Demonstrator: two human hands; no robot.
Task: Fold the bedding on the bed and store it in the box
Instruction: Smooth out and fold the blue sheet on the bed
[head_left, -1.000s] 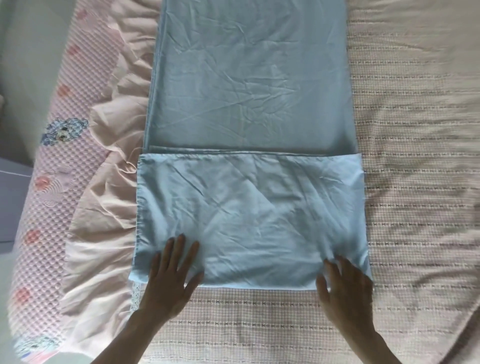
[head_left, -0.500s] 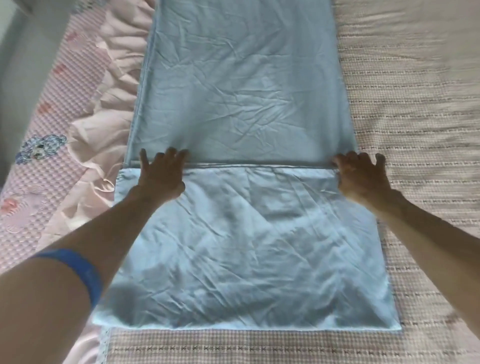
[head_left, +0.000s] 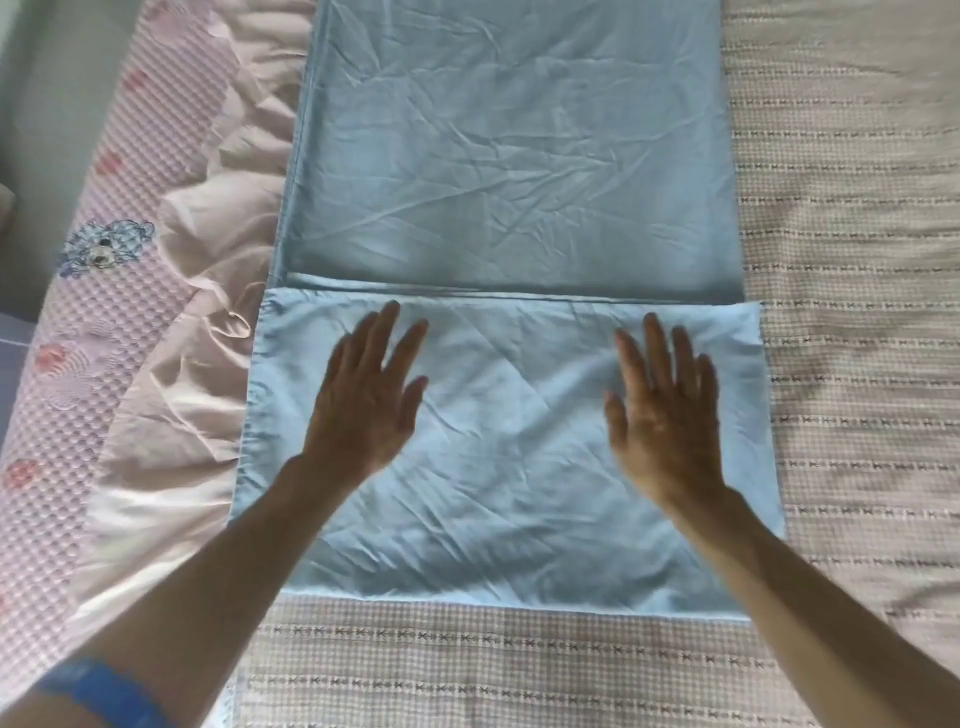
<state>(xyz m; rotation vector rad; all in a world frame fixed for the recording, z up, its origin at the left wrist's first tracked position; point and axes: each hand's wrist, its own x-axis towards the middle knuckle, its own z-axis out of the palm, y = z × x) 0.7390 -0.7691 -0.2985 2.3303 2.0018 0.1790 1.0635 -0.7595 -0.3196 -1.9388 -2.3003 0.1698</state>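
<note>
We have the blue sheet lying as a long strip up the bed, its near end turned over into a paler fold. Our left hand and right hand lie on that fold, fingers straight and spread, gripping nothing. We judge the cloth thin, light and limp, creasing easily and apt to slide on itself. It is best pinched at the fold's two near corners, both layers together, and carried over evenly. No box is in view.
</note>
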